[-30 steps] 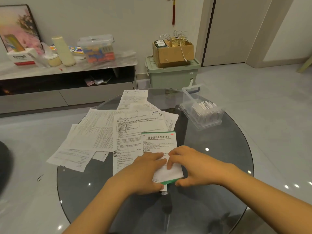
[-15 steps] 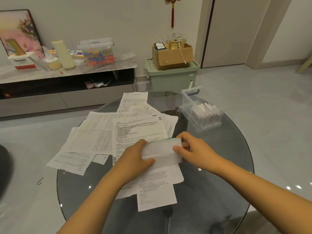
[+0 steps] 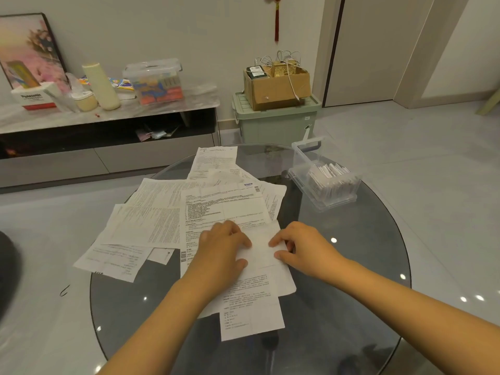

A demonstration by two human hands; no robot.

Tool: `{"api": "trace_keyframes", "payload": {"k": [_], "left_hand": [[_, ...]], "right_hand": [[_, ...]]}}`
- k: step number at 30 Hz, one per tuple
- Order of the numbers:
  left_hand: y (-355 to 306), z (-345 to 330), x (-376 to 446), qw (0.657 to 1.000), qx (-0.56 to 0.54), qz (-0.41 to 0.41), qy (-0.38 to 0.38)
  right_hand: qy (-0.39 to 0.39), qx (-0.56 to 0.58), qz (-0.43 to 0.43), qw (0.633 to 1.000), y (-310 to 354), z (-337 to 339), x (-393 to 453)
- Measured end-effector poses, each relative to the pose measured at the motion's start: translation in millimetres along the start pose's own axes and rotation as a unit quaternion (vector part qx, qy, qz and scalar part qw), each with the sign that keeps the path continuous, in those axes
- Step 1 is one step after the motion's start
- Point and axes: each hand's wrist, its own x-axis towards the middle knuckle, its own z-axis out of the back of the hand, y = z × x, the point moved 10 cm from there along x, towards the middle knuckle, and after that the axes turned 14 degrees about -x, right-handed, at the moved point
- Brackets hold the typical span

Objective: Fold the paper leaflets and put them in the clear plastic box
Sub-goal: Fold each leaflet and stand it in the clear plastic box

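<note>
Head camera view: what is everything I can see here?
Glass table: one, dark, round, centre.
Paper leaflets: several, white, spread unfolded on the table.
Folded leaflet: one, white, under both hands.
Clear plastic box: one, table's far right, holds folded leaflets.
Green bin: one, by the wall, under a cardboard box.
Low cabinet: one, grey, left, cluttered top.
Left hand: presses the folded leaflet.
Right hand: pinches its right edge.
</note>
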Motion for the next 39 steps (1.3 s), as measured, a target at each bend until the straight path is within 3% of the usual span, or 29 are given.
{"api": "trace_keyframes", "payload": {"k": [6,12,16,20,25,29,35,39], "left_hand": [[-2.3,-14.7,-2.7,0.998,-0.012,-0.018,0.052],[-11.3,-8.0,-2.1,0.999,-0.009,-0.042,0.030],[-6.4,-1.3,0.5,0.998,-0.050,-0.028,0.013],[0.1,9.0,2.7,0.995,-0.089,0.007,-0.043],[18.1,11.3,7.0,0.982,-0.143,0.067,-0.100],[29.6,2.0,8.6,0.974,-0.173,0.100,-0.108],[52.2,2.9,11.2,0.970,-0.175,0.137,-0.100],[44.6,9.4,9.9,0.979,-0.137,0.101,-0.114]], "right_hand": [[0.055,0.008,0.025,0.998,2.7,-8.1,-3.0],[-0.035,-0.100,0.059,0.993,13.6,5.3,-8.4],[-0.092,-0.112,0.073,0.987,16.5,14.8,-5.0],[-0.111,-0.087,0.039,0.989,5.4,13.3,6.1],[-0.077,-0.039,-0.050,0.995,-6.4,2.0,24.1],[-0.069,-0.075,-0.104,0.989,-9.2,-1.1,33.7],[-0.013,-0.058,-0.103,0.993,-14.8,-1.1,38.1],[-0.023,-0.053,-0.128,0.990,-27.0,5.6,34.3]]}}
